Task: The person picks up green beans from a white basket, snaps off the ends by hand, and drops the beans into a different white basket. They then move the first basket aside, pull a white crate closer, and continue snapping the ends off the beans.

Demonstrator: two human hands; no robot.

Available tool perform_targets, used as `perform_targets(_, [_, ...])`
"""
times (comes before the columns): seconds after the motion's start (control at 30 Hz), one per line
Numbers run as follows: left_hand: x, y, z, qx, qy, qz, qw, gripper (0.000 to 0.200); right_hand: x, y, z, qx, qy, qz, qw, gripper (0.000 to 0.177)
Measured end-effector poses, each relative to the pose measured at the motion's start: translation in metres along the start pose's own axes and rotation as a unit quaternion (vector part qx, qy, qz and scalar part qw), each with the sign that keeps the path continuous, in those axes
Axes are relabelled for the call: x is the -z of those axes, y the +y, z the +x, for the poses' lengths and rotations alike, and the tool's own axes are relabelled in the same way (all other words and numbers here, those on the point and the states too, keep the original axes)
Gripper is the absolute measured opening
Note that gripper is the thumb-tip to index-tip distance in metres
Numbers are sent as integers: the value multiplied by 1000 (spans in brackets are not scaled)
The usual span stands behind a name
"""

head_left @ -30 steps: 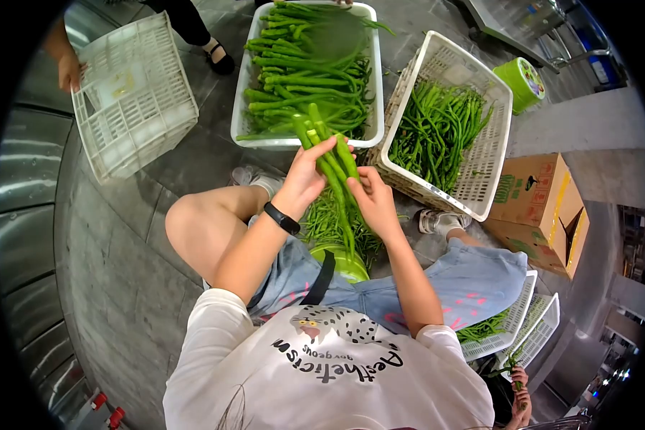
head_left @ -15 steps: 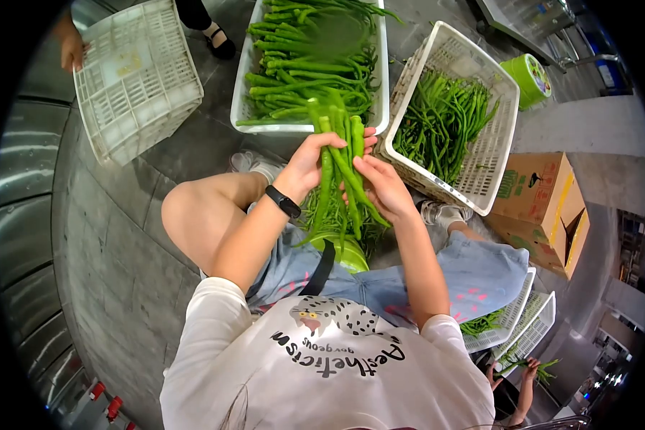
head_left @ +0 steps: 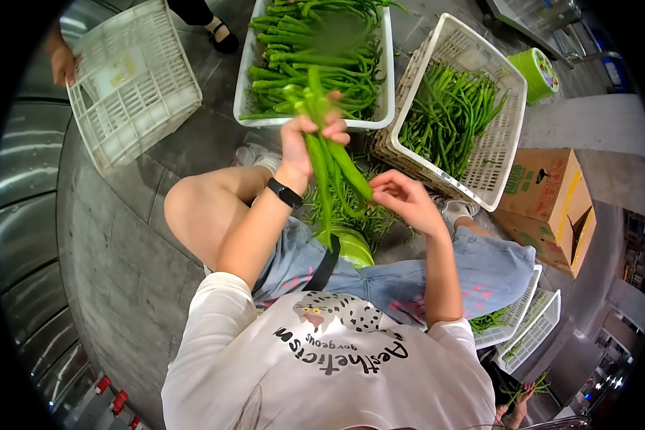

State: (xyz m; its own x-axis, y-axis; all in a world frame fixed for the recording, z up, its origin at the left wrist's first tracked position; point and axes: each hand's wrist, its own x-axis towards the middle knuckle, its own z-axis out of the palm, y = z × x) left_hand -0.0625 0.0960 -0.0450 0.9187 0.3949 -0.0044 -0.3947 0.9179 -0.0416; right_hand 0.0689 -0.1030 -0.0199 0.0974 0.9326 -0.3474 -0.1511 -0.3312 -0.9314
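Note:
In front of me my left hand [head_left: 304, 147], with a black band on its wrist, is closed round a bunch of long green chili peppers [head_left: 330, 161]. Their stem ends are blurred above the fingers and the tips point down. My right hand [head_left: 408, 202] is lower and to the right, its fingers pinched at the lower end of one pepper in that bunch. Beneath the bunch, thin green stems or trimmings [head_left: 376, 222] fill a green bucket [head_left: 352, 247] between my legs. Just beyond my left hand is a white tub [head_left: 315, 123] with green peppers laid in rows.
Right of the tub, a white crate [head_left: 512, 136] holds loose green peppers [head_left: 451, 118]. A cardboard box [head_left: 537, 193] and a green bucket [head_left: 534, 75] stand farther right. A person's hand [head_left: 63, 66] grips a white crate [head_left: 136, 86] at left. Another person's hands hold green stalks at lower right.
My right hand has moved down and right, from the middle of the bunch to a pepper's lower end. My left hand has shifted slightly left with the bunch.

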Motion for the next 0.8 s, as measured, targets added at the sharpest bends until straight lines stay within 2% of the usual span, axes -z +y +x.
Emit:
perform_targets(0.03, [-4, 6, 2, -5, -6, -39, 999, 58, 5, -2, -2, 57, 63, -122, 989, 16])
perform_targets(0.07, [-10, 14, 2, -36, 24, -53, 998, 53, 12, -2, -5, 66, 123, -136, 981, 17])
perform_targets(0.1, [-10, 23, 4, -42, -4, -91, 995, 51, 20, -2, -7, 74, 181, -152, 969, 18])
perform_targets(0.13, [-13, 28, 3, -57, -10, -112, 992, 50, 27, 9, -5, 86, 220, -38, 971, 21])
perform_targets(0.23, [-23, 36, 2, -88, -39, -140, 985, 49, 26, 20, 1, 18, 116, 184, 976, 34])
perform_targets(0.27, [-24, 34, 2, -104, -37, -130, 985, 49, 15, 26, 4, 3, 68, 217, 974, 37])
perform_targets(0.37, [-18, 36, 1, -102, -23, -134, 985, 51, -23, 44, 11, -45, -40, 362, 930, 34])
perform_targets(0.47, [-10, 45, 1, -163, 43, -132, 977, 46, -30, 44, 9, -42, -69, 431, 899, 29])
perform_targets(0.57, [4, 53, -2, -230, 160, -49, 959, 35, -16, 53, 5, -42, -72, 463, 882, 27])
perform_targets(0.6, [8, 54, -3, -227, 161, -55, 959, 30, -19, 50, 2, -55, -17, 445, 893, 26])
perform_targets(0.8, [15, 51, -14, -237, 253, -14, 938, 24, -20, 56, -15, -82, -9, 380, 921, 29])
